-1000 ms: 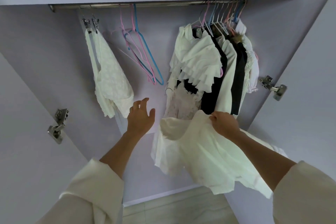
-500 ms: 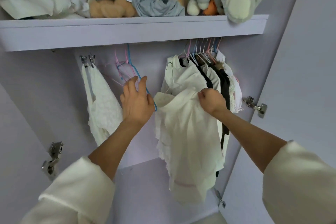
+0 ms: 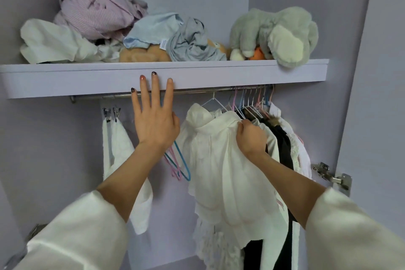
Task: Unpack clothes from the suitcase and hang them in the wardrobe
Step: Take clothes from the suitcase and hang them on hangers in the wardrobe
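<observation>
Her left hand [image 3: 154,123] reaches up, fingers spread straight, toward the empty hangers [image 3: 178,164] under the rail. Her right hand [image 3: 249,138] bunches a white blouse [image 3: 221,171], which looks light and floppy; best held by the shoulders.

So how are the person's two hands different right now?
The left hand is open with straight fingers reaching up toward the rail; the right hand is curled, gripping the white garment. The left hand holds nothing I can see, while the right hand holds cloth. The left hand is higher than the right hand. Both come from white sleeves.
</observation>
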Demonstrator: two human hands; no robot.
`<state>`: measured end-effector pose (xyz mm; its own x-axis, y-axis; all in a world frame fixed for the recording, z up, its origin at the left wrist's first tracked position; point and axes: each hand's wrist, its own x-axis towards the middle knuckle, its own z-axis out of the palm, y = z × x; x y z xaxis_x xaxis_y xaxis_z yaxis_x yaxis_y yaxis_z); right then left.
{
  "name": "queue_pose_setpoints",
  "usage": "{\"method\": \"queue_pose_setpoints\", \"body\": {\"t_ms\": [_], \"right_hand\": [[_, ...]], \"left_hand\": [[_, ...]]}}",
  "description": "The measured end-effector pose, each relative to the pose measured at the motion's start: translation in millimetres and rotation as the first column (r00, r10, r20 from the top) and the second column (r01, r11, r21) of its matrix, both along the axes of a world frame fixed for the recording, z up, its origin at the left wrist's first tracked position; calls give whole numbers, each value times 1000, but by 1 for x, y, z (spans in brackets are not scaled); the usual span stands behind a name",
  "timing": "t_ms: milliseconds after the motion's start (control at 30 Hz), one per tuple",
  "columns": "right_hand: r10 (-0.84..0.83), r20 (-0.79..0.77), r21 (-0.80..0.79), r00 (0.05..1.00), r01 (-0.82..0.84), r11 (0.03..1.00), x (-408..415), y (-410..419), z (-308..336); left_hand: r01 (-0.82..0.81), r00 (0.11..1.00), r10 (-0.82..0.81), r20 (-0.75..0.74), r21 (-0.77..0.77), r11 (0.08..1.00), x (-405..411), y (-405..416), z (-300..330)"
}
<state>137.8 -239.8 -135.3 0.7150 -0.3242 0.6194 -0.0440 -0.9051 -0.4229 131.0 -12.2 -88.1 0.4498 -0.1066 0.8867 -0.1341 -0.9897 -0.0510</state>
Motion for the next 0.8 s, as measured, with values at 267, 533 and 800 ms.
{"method": "queue_pose_setpoints", "body": {"t_ms": [267,533,800], "right_hand": [[-4,-119,121,993,19,992,64,-19,-11],[-14,-205,154,979,47,987,51,-38,-35],[90,-284,122,955,-57,991,-4,-22,-17]], "left_hand": [[-41,986,36,163,28,999,38,5,-9],[-88,992,84,90,37,995,31,5,-8],[-23,973,39,-229,74,997,-14,9,6]]}}
